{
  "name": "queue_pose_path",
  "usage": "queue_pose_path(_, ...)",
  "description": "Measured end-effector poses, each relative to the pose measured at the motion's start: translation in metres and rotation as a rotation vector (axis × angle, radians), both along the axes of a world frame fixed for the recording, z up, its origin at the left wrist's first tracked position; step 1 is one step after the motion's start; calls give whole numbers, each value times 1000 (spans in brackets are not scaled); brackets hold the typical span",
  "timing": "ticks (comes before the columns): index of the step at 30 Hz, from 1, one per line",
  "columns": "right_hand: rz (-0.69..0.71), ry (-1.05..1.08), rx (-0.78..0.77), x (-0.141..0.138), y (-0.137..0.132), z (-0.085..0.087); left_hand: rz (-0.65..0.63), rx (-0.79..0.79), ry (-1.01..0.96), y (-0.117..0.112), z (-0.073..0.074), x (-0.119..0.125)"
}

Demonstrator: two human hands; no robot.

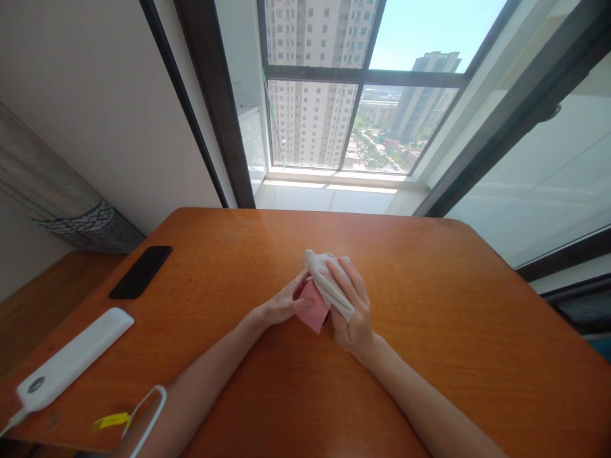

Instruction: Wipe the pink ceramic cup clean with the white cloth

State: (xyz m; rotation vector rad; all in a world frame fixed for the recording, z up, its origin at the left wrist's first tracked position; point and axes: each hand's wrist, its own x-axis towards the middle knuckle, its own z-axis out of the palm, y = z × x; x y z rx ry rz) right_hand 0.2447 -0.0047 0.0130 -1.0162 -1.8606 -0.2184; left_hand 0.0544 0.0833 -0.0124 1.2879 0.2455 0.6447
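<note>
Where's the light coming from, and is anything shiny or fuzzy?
Head view: daylight comes through the window, with bright sun strips by the sill; head view: the table has a soft sheen near its far edge; head view: the pink object and white cloth look slightly soft, though their outlines are readable.

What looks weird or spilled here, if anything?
Nothing stands out: no spill shows on the table. The black phone and white bar lie flat. The left hand holds a pink box; the right hand holds a white cloth against it.
</note>
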Motion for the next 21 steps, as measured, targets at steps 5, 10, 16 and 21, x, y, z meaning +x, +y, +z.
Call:
queue_pose_path(5, 67, -136, 49, -9, -8, -2, 87, 76, 123, 3, -5, -1)
queue_pose_path(10, 47, -249, 115, -8, -6, -5, 95, 90, 142, 7, -8, 0)
queue_pose_path(16, -116, 27, 1, 5, -2, -2, 36, 37, 53, -1, 7, -1)
queue_pose_path(21, 59, -211, 80, -4, -7, -3, 89, 129, 136, -1, 6, -1)
